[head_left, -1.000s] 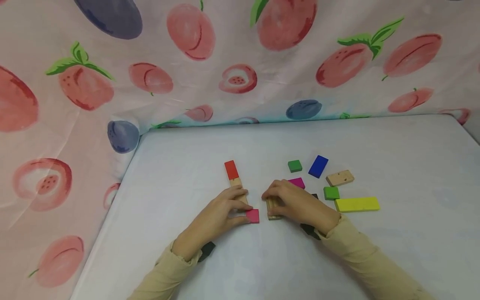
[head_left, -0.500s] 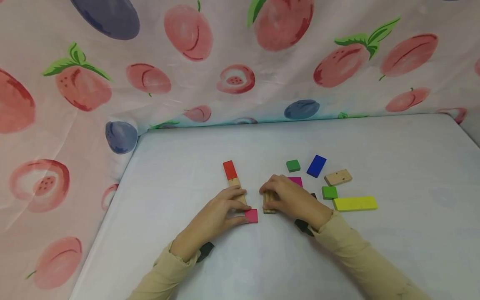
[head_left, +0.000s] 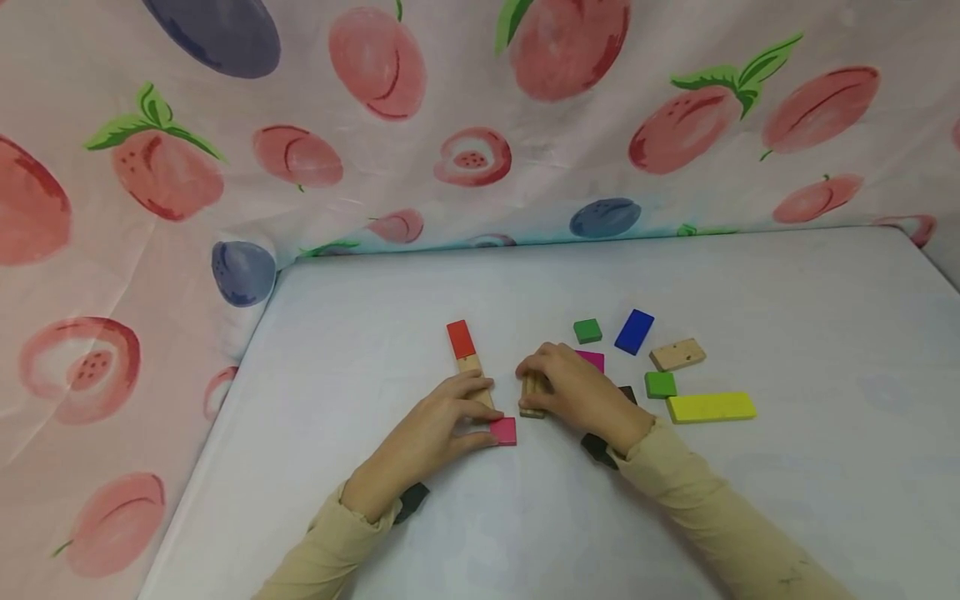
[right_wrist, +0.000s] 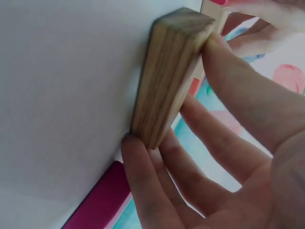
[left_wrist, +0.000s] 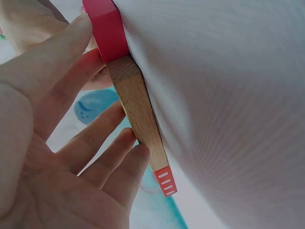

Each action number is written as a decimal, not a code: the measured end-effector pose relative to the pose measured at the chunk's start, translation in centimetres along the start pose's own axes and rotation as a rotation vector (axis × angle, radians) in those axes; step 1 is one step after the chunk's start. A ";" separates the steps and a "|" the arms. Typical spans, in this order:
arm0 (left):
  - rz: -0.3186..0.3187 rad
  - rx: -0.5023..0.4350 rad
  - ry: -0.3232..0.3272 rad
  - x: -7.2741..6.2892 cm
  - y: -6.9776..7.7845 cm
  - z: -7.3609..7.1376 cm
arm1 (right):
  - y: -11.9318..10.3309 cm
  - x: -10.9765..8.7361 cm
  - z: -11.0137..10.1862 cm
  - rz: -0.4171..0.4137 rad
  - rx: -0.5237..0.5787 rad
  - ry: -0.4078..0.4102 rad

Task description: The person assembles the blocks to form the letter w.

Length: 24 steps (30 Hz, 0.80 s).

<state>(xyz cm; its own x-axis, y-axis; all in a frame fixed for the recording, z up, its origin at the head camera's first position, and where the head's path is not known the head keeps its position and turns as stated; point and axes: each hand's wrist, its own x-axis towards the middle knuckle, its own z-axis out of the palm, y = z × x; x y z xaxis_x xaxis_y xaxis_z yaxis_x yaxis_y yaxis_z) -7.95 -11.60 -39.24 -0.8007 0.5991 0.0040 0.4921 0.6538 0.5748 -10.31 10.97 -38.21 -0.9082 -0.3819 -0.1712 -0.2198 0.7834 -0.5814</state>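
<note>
In the head view, my left hand (head_left: 435, 421) lies beside a row of flat blocks. Its thumb and index finger pinch the pink block (head_left: 506, 432) at the near end, while the other fingers touch the plain wooden block (left_wrist: 136, 100) behind it. A red block (head_left: 461, 339) tops the row, and the left wrist view shows pale stripes on its end. To the right, my right hand (head_left: 581, 387) grips another wooden block (right_wrist: 164, 76) by its ends, thumb at the near one and fingertips at the far one. A small gap separates this block from the row.
Right of the hands lie a magenta block (head_left: 592, 360), a dark green block (head_left: 587, 331), a blue block (head_left: 634, 332), a loose wooden block (head_left: 678, 354), a light green block (head_left: 661, 385) and a long yellow block (head_left: 711, 407). A fruit-print cloth (head_left: 390, 175) hangs behind the white table (head_left: 360, 317).
My right hand has moved left and slightly away from me with the wooden block, bringing it closer to the row. The left hand has stayed in place at the pink block.
</note>
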 end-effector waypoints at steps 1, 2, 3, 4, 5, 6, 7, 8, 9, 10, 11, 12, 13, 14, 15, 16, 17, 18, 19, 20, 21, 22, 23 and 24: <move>-0.001 -0.001 -0.001 0.0 0.0 0.0 | 0.0 0.0 0.0 0.000 -0.001 0.003; -0.003 -0.003 -0.001 0.0 0.0 0.0 | -0.1 0.1 0.0 -0.001 -0.006 0.005; -0.003 -0.004 -0.002 0.0 0.0 0.0 | -0.1 0.1 0.1 0.000 -0.011 0.006; -0.005 -0.005 -0.002 0.0 0.0 0.0 | -0.2 0.2 0.1 -0.002 -0.014 0.007; -0.005 -0.005 -0.003 0.0 0.0 0.0 | -0.2 0.2 0.1 -0.003 -0.017 0.008; -0.005 -0.004 -0.002 0.0 0.0 0.0 | -0.2 0.2 0.1 -0.005 -0.020 0.010; -0.005 -0.003 -0.002 0.0 0.0 0.0 | -0.2 0.3 0.2 -0.006 -0.024 0.012; -0.005 -0.001 -0.002 0.0 0.0 0.0 | -0.3 0.3 0.2 -0.008 -0.028 0.013; -0.004 0.000 -0.002 0.0 0.0 0.0 | -0.3 0.3 0.2 -0.011 -0.031 0.015; -0.002 0.002 -0.002 0.0 0.0 0.0 | -0.3 0.3 0.3 -0.013 -0.033 0.017; -0.002 0.004 -0.002 0.0 0.1 0.0 | -0.3 0.3 0.3 -0.015 -0.037 0.020; -0.002 0.005 -0.002 0.1 0.1 0.0 | -0.2 0.3 0.4 -0.020 -0.039 0.024; -0.003 0.006 -0.002 0.1 0.1 0.1 | -0.2 0.4 0.4 -0.023 -0.041 0.028; -0.005 0.006 -0.003 0.1 0.1 0.1 | -0.2 0.4 0.5 -0.025 -0.041 0.031; -0.006 0.006 -0.004 0.1 0.1 0.1 | -0.2 0.4 0.5 -0.026 -0.043 0.035; -0.006 0.006 -0.004 0.1 0.1 0.1 | -0.2 0.4 0.6 -0.026 -0.043 0.040; -0.007 0.006 -0.005 0.1 0.1 0.1 | -0.2 0.4 0.6 -0.025 -0.042 0.045; -0.007 0.006 -0.005 0.1 0.1 0.1 | -0.2 0.4 0.6 -0.023 -0.041 0.049; -0.007 0.008 -0.006 0.2 0.1 0.1 | -0.2 0.4 0.7 -0.018 -0.040 0.051; -0.007 0.007 -0.007 0.1 0.1 0.1 | -0.3 0.4 0.7 -0.015 -0.040 0.053; -0.008 0.008 -0.007 0.1 0.1 0.1 | -0.3 0.4 0.7 -0.014 -0.039 0.054; -0.010 0.007 -0.008 0.1 0.1 0.1 | -0.4 0.4 0.7 -0.013 -0.036 0.053; -0.013 0.010 -0.007 0.1 0.1 0.0 | -0.4 0.4 0.6 -0.014 -0.037 0.053; -0.015 0.012 -0.006 0.1 0.1 0.0 | -0.5 0.4 0.6 -0.018 -0.036 0.054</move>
<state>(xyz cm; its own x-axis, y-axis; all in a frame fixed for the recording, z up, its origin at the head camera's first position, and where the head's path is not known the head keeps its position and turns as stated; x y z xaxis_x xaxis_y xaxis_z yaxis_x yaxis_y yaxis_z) -7.97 -11.50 -39.22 -0.8061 0.5917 -0.0098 0.4837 0.6683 0.5652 -10.39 10.15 -38.49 -0.9215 -0.3700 -0.1177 -0.2481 0.7943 -0.5545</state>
